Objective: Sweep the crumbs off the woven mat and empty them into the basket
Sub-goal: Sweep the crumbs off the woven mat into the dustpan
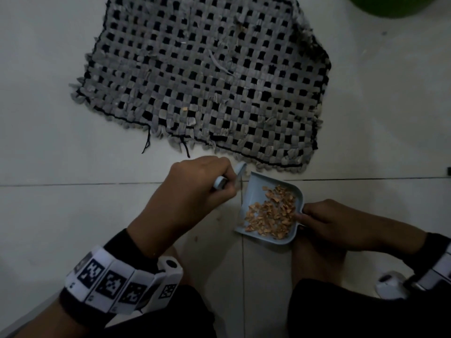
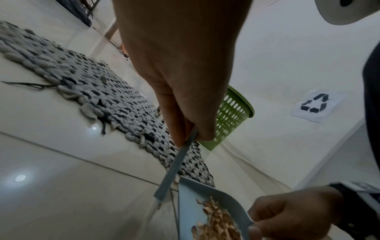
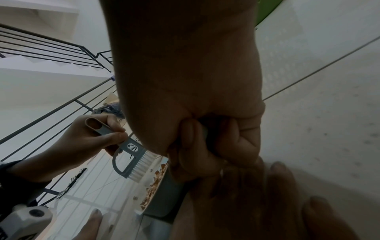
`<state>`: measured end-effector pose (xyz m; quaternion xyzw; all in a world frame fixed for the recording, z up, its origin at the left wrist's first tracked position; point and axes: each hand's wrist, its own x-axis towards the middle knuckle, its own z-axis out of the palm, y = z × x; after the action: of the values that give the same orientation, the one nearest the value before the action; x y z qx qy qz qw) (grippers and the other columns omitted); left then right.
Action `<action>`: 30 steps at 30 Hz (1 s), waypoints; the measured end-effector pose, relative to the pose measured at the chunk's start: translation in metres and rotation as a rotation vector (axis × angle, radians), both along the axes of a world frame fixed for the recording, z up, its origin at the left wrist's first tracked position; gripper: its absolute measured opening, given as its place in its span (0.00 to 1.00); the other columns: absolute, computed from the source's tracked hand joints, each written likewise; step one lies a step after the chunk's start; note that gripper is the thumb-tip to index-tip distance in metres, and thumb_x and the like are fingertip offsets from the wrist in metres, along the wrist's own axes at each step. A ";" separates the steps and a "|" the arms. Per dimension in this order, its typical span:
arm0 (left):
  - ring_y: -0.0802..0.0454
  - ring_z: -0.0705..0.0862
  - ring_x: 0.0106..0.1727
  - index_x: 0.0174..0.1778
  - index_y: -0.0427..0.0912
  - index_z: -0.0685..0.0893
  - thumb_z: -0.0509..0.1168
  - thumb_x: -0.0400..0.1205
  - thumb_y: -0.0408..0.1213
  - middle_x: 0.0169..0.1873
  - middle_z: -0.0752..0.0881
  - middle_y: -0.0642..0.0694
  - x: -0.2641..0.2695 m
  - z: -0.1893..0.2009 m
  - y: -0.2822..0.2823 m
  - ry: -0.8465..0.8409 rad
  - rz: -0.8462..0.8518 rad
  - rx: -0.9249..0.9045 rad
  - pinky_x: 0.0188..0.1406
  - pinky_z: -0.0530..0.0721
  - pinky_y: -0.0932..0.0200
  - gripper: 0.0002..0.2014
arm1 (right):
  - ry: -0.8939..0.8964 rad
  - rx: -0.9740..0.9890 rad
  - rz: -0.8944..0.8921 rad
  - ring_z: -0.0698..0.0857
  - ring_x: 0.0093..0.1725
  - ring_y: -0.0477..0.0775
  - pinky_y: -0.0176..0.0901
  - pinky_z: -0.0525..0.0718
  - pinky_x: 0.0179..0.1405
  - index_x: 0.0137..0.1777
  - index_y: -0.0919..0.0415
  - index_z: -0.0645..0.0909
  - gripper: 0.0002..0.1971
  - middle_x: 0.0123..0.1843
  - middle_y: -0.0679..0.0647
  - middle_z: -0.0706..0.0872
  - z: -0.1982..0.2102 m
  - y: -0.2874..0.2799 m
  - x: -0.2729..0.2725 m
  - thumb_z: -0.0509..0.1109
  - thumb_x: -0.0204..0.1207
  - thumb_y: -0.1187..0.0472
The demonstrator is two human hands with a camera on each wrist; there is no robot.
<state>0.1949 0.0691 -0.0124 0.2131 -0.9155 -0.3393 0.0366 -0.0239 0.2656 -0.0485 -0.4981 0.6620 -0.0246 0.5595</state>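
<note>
Holding the small brush (image 1: 225,178) by its handle, the left hand (image 1: 195,189) keeps fingers curled tight round it. The right hand (image 1: 327,219) pinches the dustpan's (image 1: 256,186) handle. The crumbs (image 1: 271,213) sit loose in the pan, just near the woven mat (image 1: 195,76). They look light and will probably slide, so keep it level. The green basket (image 2: 230,116) stands far right.

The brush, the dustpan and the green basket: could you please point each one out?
brush (image 3: 131,160): right wrist view, on its grey head above the bristles.
dustpan (image 1: 256,185): head view, on its bare blue floor.
green basket (image 2: 230,116): left wrist view, on its perforated wall.
</note>
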 end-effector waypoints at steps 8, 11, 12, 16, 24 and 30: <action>0.50 0.82 0.43 0.52 0.46 0.89 0.69 0.84 0.43 0.40 0.88 0.49 -0.012 0.014 -0.015 -0.059 -0.139 -0.144 0.36 0.74 0.60 0.06 | 0.022 0.014 0.006 0.78 0.30 0.32 0.26 0.72 0.32 0.31 0.47 0.70 0.19 0.29 0.43 0.75 -0.001 -0.001 0.001 0.56 0.86 0.52; 0.47 0.80 0.43 0.50 0.43 0.88 0.64 0.81 0.44 0.36 0.86 0.48 -0.016 0.016 -0.016 -0.081 -0.233 -0.194 0.32 0.72 0.58 0.10 | 0.037 0.006 0.011 0.78 0.30 0.33 0.26 0.72 0.33 0.30 0.46 0.70 0.19 0.29 0.42 0.75 0.000 -0.002 0.002 0.56 0.86 0.52; 0.47 0.79 0.43 0.49 0.44 0.88 0.64 0.80 0.44 0.35 0.85 0.48 -0.016 0.017 -0.016 -0.088 -0.246 -0.195 0.32 0.71 0.58 0.10 | 0.039 0.008 0.010 0.79 0.30 0.33 0.26 0.72 0.33 0.30 0.46 0.70 0.20 0.29 0.42 0.75 0.000 -0.002 0.002 0.56 0.86 0.52; 0.61 0.82 0.47 0.53 0.50 0.84 0.70 0.80 0.44 0.45 0.86 0.55 -0.010 0.031 -0.032 -0.131 -0.055 0.025 0.42 0.80 0.63 0.08 | 0.052 0.019 0.008 0.79 0.31 0.38 0.28 0.72 0.32 0.31 0.46 0.71 0.19 0.30 0.44 0.77 0.000 -0.002 0.002 0.56 0.86 0.51; 0.65 0.85 0.43 0.42 0.57 0.80 0.79 0.72 0.44 0.40 0.88 0.58 0.007 0.051 -0.048 -0.596 -0.194 0.282 0.46 0.85 0.57 0.13 | 0.047 0.050 0.047 0.79 0.33 0.41 0.30 0.74 0.33 0.35 0.52 0.74 0.18 0.33 0.47 0.79 0.002 -0.009 0.004 0.55 0.86 0.50; 0.54 0.85 0.44 0.43 0.52 0.85 0.80 0.70 0.44 0.38 0.86 0.54 0.004 0.010 -0.016 -0.757 -0.450 0.112 0.42 0.83 0.56 0.11 | 0.052 0.032 0.050 0.80 0.34 0.45 0.35 0.72 0.34 0.33 0.51 0.73 0.18 0.32 0.47 0.78 -0.002 -0.010 0.006 0.56 0.86 0.51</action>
<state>0.1985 0.0533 -0.0027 0.1194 -0.8682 -0.2860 -0.3874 -0.0177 0.2551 -0.0510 -0.5061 0.6639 0.0126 0.5505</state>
